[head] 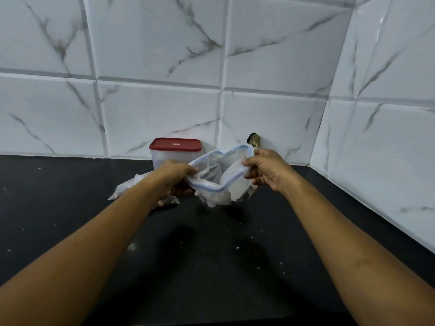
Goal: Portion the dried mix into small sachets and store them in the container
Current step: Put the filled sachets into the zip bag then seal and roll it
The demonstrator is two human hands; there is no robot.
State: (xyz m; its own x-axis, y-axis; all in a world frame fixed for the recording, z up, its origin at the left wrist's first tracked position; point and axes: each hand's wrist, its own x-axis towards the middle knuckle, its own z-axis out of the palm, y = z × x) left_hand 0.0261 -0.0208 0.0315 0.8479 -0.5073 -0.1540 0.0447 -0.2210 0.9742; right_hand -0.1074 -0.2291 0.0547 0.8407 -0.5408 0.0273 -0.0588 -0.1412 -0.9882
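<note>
I held the zip bag (220, 178) up off the bench (211, 267), just in front of the container (160, 158) and a little to its right. My left hand (179, 177) pinched one side of the blue-edged mouth and my right hand (266, 170) pinched the other, so the mouth stood pulled open between them. The container sat at the back against the tiled wall with its red lid (175, 144) on. Some crumpled plastic bags (124, 188) lay in front of it to its left, partly under my left forearm.

The bag sagged in folds below the mouth, and through the cloudy film I could not tell how much mix was in it. As I judged it, a slip of either pinch would let the mouth fold over and spill the contents onto the bench. Crumbs (237, 247) lay on the bench well in front of the container. With both hands taken, I had none free for a sachet or for the lid. Tugging harder risked tearing the thin film at the zip.
</note>
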